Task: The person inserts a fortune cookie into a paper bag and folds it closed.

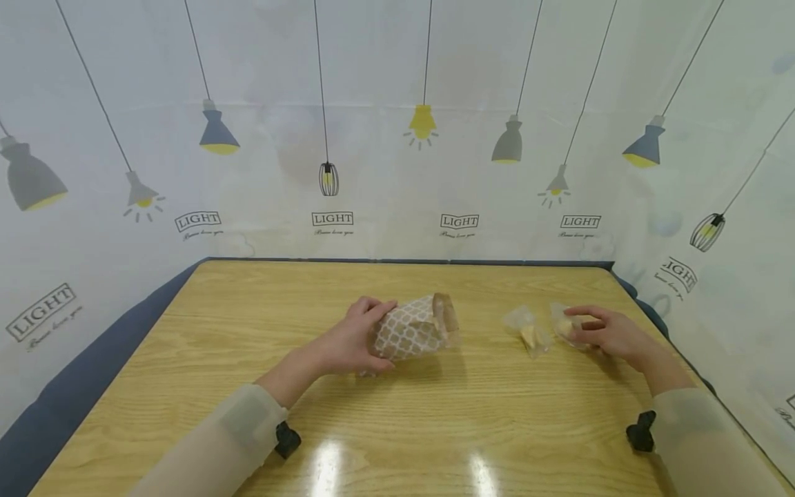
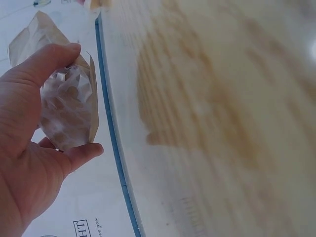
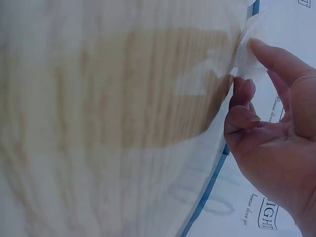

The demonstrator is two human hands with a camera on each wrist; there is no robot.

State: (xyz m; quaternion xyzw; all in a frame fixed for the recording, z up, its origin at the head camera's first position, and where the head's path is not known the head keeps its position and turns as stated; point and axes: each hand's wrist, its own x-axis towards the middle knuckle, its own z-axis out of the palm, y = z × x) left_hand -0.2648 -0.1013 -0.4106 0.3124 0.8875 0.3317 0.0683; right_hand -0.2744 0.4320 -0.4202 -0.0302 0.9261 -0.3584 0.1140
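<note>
My left hand (image 1: 350, 339) grips a tan paper bag (image 1: 406, 330) with a white lattice print, fingers on one side and thumb on the other. The bag lies tilted, its creased brown end pointing right. In the left wrist view a clear, crinkled plastic face of the bag (image 2: 68, 111) shows between thumb and fingers. Farther right, my right hand (image 1: 611, 336) pinches a small clear plastic packet (image 1: 562, 323) with something pale and rounded inside. Just left of it rests a second clear packet (image 1: 528, 333) holding a pale yellow piece. The right fingers partly hide the first packet.
Both packets are over the right side of a wooden table (image 1: 435, 421). Behind it and at the sides hangs a white curtain (image 1: 379, 138) printed with lamps. A dark blue edge (image 1: 410, 261) runs along the table's back. Black devices sit at both wrists.
</note>
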